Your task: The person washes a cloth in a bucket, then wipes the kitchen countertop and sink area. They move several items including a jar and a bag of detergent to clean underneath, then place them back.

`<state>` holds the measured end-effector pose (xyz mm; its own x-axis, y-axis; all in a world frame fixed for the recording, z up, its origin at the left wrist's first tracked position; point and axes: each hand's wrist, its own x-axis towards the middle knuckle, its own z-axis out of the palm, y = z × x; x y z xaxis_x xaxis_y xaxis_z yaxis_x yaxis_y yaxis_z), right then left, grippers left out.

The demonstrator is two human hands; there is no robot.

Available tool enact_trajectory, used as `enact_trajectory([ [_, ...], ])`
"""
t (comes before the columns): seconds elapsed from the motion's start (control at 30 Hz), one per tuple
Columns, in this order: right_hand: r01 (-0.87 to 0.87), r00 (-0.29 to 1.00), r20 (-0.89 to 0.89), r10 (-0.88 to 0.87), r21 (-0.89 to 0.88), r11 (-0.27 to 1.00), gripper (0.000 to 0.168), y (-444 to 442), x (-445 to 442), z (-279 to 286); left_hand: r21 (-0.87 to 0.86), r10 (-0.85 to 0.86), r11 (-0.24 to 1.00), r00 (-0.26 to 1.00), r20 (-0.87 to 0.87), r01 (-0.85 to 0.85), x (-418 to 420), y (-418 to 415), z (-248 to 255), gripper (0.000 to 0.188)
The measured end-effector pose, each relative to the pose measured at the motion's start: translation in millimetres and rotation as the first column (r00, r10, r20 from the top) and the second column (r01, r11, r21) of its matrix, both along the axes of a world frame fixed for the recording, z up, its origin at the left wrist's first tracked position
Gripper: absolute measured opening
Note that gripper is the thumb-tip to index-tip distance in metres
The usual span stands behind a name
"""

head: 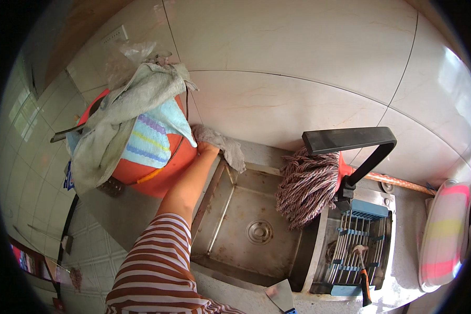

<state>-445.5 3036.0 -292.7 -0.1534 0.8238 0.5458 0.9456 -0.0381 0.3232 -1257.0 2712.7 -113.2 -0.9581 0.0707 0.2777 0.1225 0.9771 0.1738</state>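
Observation:
My left arm, in a striped sleeve, reaches across the left side of the steel sink. At the sink's back left corner my left hand (208, 148) holds a grey rag (230, 151) on the counter strip by the wall. The rag covers most of my fingers. Close beside the hand stands an orange bucket (180, 172), with a greyish towel (117, 129) and a striped blue towel (149, 137) draped over it. The large sink basin (255, 204) has brown stains and a round drain strainer (259, 232). My right hand is out of view.
A mop head (308, 188) hangs into the basin beside a black faucet (349, 141). In the smaller basin, a drain rack (355, 235) carries a hammer (364, 278). A scraper (281, 296) lies at the front edge. A striped plastic tub (443, 235) stands right.

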Motion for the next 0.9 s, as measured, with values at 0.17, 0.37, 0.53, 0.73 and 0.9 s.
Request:
enact_trajectory([
  [0.17, 0.096, 0.987, 0.128, -0.098, 0.023, 0.995, 0.043, -12.3, 15.5, -1.5, 0.070, 0.143, 0.974, 0.826, 0.545, -0.215, -16.5, 39.5, 20.6, 0.050],
  [0.37, 0.070, 0.984, 0.161, -0.077, 0.047, 0.996, 0.048, -11.6, 13.7, -18.0, -0.215, 0.178, 0.974, 0.843, 0.507, -0.076, -20.2, 21.5, -23.2, 0.051],
  [0.53, 0.022, 0.999, 0.049, -0.021, -0.032, 0.999, 0.046, -8.0, 4.9, -28.2, -0.301, 0.122, 0.953, 0.930, 0.348, -0.012, 2.8, 0.5, -6.5, 0.040],
  [0.73, 0.008, 0.996, -0.088, -0.010, -0.024, 1.000, 0.043, 2.0, 0.4, -33.9, -0.285, 0.122, 0.958, 0.908, 0.401, -0.003, 48.3, 13.9, 13.4, 0.035],
  [0.9, -0.001, 0.985, -0.173, -0.003, -0.023, 1.000, 0.042, 14.6, 1.3, -41.7, -0.261, 0.133, 0.965, 0.894, 0.427, -0.018, 96.3, 3.3, 19.7, 0.035],
])
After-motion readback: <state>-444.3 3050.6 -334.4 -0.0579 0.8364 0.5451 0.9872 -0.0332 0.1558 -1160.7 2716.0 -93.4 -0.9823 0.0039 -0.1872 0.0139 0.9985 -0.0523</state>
